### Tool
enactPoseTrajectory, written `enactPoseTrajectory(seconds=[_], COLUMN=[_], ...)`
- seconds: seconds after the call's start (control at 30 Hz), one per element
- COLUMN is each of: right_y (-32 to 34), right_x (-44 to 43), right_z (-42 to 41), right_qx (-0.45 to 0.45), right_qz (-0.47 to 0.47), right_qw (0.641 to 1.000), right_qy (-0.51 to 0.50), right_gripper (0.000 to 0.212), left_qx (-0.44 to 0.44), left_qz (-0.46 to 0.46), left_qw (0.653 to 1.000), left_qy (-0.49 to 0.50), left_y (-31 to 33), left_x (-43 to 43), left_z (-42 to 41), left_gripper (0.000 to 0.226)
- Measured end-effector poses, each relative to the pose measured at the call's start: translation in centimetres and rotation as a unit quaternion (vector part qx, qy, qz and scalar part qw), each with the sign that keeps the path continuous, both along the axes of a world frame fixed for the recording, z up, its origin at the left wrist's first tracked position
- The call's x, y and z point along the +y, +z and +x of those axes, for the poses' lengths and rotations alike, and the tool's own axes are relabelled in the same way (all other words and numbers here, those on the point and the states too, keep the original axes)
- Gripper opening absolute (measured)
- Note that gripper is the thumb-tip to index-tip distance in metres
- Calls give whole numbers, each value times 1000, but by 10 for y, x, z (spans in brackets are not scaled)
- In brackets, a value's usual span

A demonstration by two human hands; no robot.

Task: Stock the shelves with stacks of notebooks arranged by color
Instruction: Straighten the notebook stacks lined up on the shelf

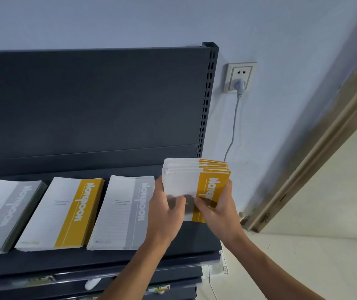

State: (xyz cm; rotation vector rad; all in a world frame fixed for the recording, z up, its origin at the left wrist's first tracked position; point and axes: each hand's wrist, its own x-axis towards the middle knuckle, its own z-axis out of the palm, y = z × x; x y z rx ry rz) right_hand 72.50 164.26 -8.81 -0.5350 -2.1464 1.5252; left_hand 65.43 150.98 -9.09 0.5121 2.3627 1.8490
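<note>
head view: the left hand (166, 205) and right hand (217, 207) hold a fanned stack of white-and-yellow paper notebooks (183, 180) tilted up over the right end of the dark grey metal shelf (43, 263), fingers curled behind it, thumbs pinching the front cover. three flat stacks lie leftward: near grey-banded stack (125, 211), yellow-banded stack (65, 213), far grey-banded stack (4, 213). bare shelf shows beneath the hands, up to its right edge.
</note>
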Motion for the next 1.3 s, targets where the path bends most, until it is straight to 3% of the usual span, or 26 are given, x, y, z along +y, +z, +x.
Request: enactPoseTrajectory(seconds=[0.17, 0.37, 0.53, 0.77, 1.3], right_y=[-1, 12, 5, -19, -39], right_x=[4, 20, 30, 39, 50], right_z=[-6, -23, -40, -59, -75], right_qx=[-51, -115, -218, -321, -419], right_qz=[39, 59, 11, 58, 98], right_qw=[998, 992, 976, 945, 902], right_qy=[-8, 8, -1, 22, 25], right_gripper=[42, 41, 39, 38, 67], left_qx=[4, 91, 35, -28, 46], left_qz=[-70, -216, -323, -361, -413], left_qw=[997, 971, 946, 931, 907], left_qy=[18, 37, 21, 44, 70], left_y=[3, 17, 9, -14, -25], left_x=[1, 2, 15, 21, 23], left_z=[-7, -18, -23, -25, -30], left_gripper=[41, 39, 43, 40, 37])
